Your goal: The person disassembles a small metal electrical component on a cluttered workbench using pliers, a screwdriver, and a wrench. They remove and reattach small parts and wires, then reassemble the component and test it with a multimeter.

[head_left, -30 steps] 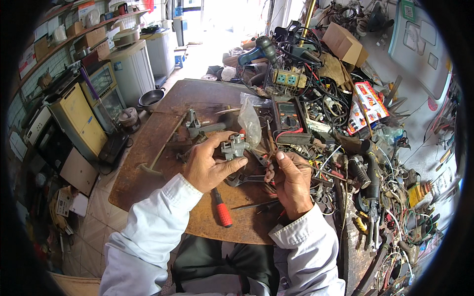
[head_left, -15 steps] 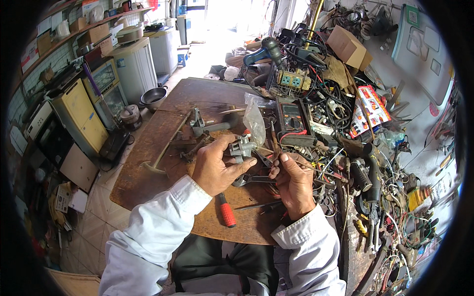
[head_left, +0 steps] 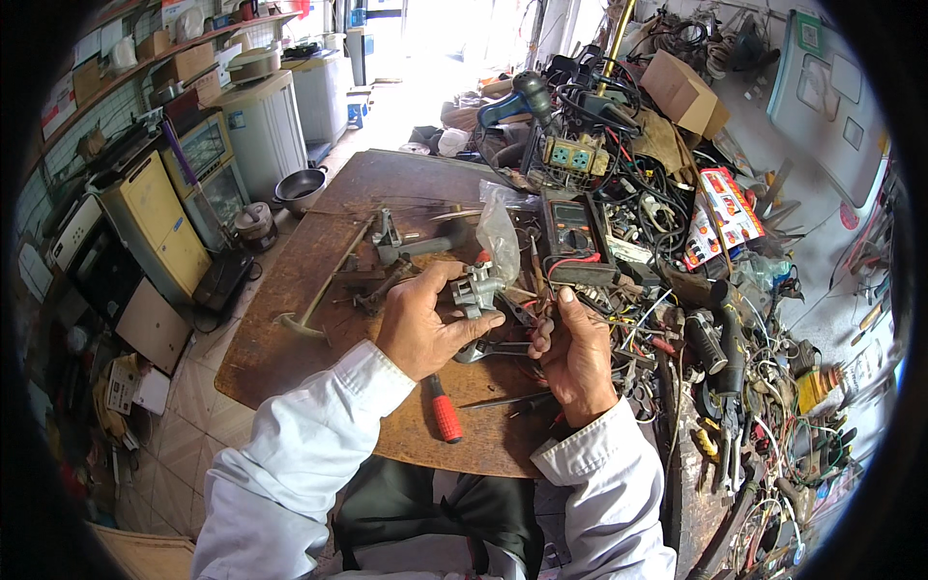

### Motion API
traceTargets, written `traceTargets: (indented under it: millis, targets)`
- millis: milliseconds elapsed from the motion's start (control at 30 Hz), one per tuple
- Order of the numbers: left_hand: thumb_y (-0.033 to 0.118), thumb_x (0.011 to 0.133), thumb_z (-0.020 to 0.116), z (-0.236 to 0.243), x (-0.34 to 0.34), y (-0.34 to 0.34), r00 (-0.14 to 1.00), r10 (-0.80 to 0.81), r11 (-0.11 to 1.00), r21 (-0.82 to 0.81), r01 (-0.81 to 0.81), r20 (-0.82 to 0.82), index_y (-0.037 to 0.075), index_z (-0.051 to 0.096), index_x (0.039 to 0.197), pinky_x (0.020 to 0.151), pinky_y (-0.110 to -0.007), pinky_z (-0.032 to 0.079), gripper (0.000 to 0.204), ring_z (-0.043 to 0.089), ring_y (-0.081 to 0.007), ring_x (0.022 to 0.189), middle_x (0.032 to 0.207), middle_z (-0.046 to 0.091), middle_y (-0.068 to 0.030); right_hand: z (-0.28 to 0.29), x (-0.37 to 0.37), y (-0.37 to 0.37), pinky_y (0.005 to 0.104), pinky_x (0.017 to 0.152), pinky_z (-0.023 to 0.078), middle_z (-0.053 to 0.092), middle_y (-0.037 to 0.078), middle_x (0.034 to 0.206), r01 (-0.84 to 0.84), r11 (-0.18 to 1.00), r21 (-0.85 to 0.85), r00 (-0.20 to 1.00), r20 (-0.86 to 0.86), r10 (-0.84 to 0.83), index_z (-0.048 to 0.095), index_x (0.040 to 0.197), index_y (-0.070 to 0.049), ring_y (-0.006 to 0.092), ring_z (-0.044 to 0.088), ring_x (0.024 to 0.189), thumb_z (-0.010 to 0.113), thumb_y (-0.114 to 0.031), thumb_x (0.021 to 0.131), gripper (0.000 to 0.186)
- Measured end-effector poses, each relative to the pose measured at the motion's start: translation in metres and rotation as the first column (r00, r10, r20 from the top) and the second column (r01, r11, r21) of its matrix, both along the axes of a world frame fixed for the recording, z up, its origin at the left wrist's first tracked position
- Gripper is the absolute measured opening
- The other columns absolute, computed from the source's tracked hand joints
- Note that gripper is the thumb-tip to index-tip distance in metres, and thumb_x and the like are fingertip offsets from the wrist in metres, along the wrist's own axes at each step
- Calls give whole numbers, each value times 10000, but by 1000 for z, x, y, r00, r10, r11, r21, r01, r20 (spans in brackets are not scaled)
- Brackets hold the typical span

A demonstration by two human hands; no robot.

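Note:
My left hand (head_left: 420,324) is closed on a grey metal valve (head_left: 476,292), a small cast body with short stubs and a red bit at its top, gripped between thumb and fingers above the bench. Just to the right is my right hand (head_left: 580,358), its fingers curled and its thumb pointing up. Whatever those fingers hold is too small or hidden to make out. Beneath the hands lies an adjustable wrench (head_left: 498,351), partly covered. A red-handled screwdriver (head_left: 445,418) rests near the bench's front edge, close to a thin dark pointed tool (head_left: 505,400).
The worn wooden bench (head_left: 290,358) carries a hammer (head_left: 307,327), metal parts (head_left: 389,242) and a clear plastic bag (head_left: 496,232). A multimeter (head_left: 574,230) sits behind my right hand. Tangled wires and tools (head_left: 667,222) heap up on the right. A pan (head_left: 302,186) stands beyond the bench's left edge.
A thin rod that stuck out to the right of my right hand no longer shows there. The right thumb has lifted slightly. My left hand still holds the valve, turned a little.

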State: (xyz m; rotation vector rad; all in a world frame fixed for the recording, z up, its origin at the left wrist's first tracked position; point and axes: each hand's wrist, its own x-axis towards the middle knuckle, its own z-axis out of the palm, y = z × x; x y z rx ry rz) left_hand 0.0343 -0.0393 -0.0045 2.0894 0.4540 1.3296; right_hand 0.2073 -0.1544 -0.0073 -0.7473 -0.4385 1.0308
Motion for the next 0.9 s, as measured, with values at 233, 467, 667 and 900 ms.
traceTargets:
  millis: [233, 467, 667, 900]
  targets:
    - [266, 772, 894, -6, 1, 6, 1000, -6, 1000, -13, 6, -17, -44, 615, 1109, 703, -327, 569, 536, 707, -163, 813, 911, 734, -131, -2, 4, 0, 318, 509, 543, 664, 103, 736, -2, 1000, 11, 1000, 25, 2, 641, 905, 0, 197, 642, 568, 723, -141, 934, 165]
    - [269, 781, 886, -4, -2, 13, 997, -65, 992, -109, 61, -34, -33, 640, 1104, 782, -332, 551, 506, 693, -164, 872, 947, 735, -127, -3, 9, -3, 322, 627, 576, 685, 110, 808, -14, 999, 31, 995, 103, 10, 667, 970, 42, 211, 665, 641, 711, -37, 909, 108]
    - [221, 820, 862, -5, -4, 16, 996, -84, 984, -161, 77, -35, -6, 647, 1135, 868, -321, 534, 444, 661, -127, 943, 1028, 743, -84, 1, 10, -3, 324, 634, 579, 681, 116, 837, 38, 994, 101, 999, 2, -38, 656, 982, 50, 210, 664, 681, 668, -3, 917, 85]
    - [76, 750, 884, -9, -2, 16, 998, -9, 993, -114, 1, -65, -22, 614, 1181, 866, -332, 552, 518, 675, -149, 967, 1045, 734, -119, 1, 10, -2, 329, 628, 579, 663, 112, 806, 57, 992, 116, 998, 26, -60, 645, 974, 47, 206, 657, 662, 631, -6, 935, 67]
